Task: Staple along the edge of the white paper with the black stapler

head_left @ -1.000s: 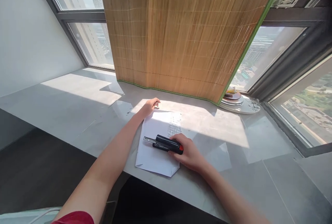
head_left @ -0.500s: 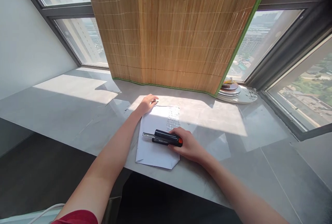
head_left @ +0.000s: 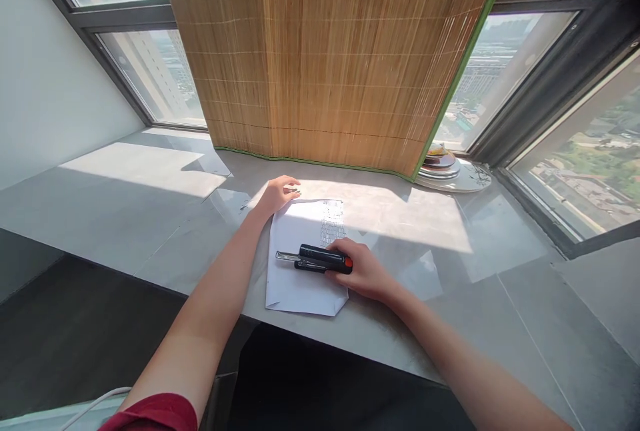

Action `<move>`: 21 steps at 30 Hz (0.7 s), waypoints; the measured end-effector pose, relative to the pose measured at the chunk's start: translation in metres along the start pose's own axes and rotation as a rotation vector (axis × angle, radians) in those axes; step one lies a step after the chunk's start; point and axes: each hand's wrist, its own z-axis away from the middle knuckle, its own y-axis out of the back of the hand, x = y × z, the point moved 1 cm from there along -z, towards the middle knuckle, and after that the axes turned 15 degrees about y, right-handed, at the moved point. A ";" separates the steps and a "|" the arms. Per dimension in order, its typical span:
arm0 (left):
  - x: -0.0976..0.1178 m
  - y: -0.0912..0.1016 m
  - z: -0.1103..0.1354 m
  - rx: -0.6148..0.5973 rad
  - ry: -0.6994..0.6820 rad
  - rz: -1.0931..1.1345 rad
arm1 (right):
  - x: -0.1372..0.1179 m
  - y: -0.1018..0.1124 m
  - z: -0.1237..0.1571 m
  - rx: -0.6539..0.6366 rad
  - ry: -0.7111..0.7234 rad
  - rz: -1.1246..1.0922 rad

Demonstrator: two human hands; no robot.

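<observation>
My right hand (head_left: 367, 266) is wrapped around the rear of a black stapler (head_left: 320, 258) with an orange-red patch at its back end. Its metal front points left, over white sheets of paper (head_left: 295, 288). The sheets lie on the counter with folded bottom corners, and handwriting or a printed grid runs down their upper right. At the top left corner of the paper is my left hand (head_left: 279, 194), its fingers curled together. Something small and dark shows at those fingertips, too small to name.
The grey counter (head_left: 150, 184) runs along the windows, its front edge just below the paper. A bamboo blind (head_left: 320, 64) with green edging hangs down behind. Stacked plates (head_left: 453, 178) stand at the back right. A white cable (head_left: 95, 408) shows at the lower left.
The view has shifted slightly. My left hand has moved a little left and up along the paper's top corner. The right hand keeps hold of the stapler above the sheets.
</observation>
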 end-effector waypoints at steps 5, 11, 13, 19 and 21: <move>-0.001 0.012 0.002 0.174 0.207 -0.112 | 0.000 0.000 0.000 -0.006 0.000 0.000; 0.000 0.007 0.007 0.097 0.268 -0.282 | 0.002 -0.001 0.001 0.000 0.004 0.007; 0.000 0.007 0.008 0.076 0.262 -0.282 | 0.002 -0.001 0.001 -0.001 0.004 0.005; 0.009 0.012 0.006 0.133 0.200 -0.199 | 0.000 0.000 0.000 0.004 0.001 0.003; 0.010 0.011 0.006 0.115 0.175 -0.197 | -0.001 0.001 0.000 0.001 -0.002 0.002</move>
